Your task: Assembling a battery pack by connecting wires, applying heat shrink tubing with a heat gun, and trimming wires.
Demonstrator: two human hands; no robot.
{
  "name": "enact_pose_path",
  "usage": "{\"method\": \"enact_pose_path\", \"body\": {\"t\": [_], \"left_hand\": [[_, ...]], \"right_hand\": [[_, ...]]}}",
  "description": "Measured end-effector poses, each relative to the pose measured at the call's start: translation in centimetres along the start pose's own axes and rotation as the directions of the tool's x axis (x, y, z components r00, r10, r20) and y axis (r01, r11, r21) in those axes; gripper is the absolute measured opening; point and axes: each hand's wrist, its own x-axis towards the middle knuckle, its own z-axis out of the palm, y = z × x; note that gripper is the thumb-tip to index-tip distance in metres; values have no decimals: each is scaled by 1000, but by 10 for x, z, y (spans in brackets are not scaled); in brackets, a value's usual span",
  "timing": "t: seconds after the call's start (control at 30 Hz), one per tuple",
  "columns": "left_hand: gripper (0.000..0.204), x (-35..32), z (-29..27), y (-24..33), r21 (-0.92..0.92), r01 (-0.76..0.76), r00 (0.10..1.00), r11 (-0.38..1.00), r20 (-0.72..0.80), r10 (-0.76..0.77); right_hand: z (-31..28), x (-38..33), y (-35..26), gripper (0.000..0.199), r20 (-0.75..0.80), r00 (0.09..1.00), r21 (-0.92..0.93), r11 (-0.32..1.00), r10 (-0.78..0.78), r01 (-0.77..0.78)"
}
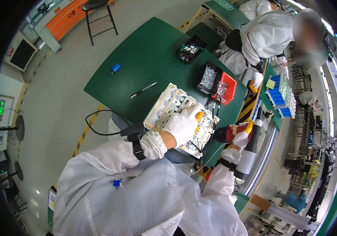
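A white and cream plastic battery-module-like assembly (pixel 164 104) with metal parts and thin black wires lies on the green table in front of me. My left hand (pixel 182 126), in a white glove with yellow fingertips, rests over its middle. Its fingers are bent down close together, and whatever they pinch is hidden. To the right of the assembly my gloved right hand (pixel 241 137) is closed round a red and black power tool (pixel 225 134), partly covered by the fingers. A grey and black cylinder (pixel 247 157) is just beside that hand.
Beyond the assembly stand a black bin (pixel 209 78) of screws and a red bin (pixel 227 87) with small parts. A pen (pixel 143 90), a blue object (pixel 115 69) and a black container (pixel 190 52) lie farther off. A co-worker in white (pixel 268 33) leans near blue cells (pixel 278 94).
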Motion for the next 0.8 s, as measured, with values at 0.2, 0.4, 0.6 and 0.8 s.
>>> {"method": "enact_pose_path", "body": {"t": [0.2,0.4,0.6,0.8], "left_hand": [[39,-1,-15,14,115,63,995,991,75,-72],[41,2,-19,21,114,92,994,989,41,-97],[37,27,-27,17,24,88,991,996,100,-90],[20,64,-37,11,58,79,973,995,213,-90]], "right_hand": [[-10,40,48,21,-231,957,-251,961,-178,118],[21,37,32,22,-305,952,106,993,-17,51],[-23,42,65,31,63,996,423,906,-64,31],[-33,44,77,28,56,994,361,930,-91,65]]}}
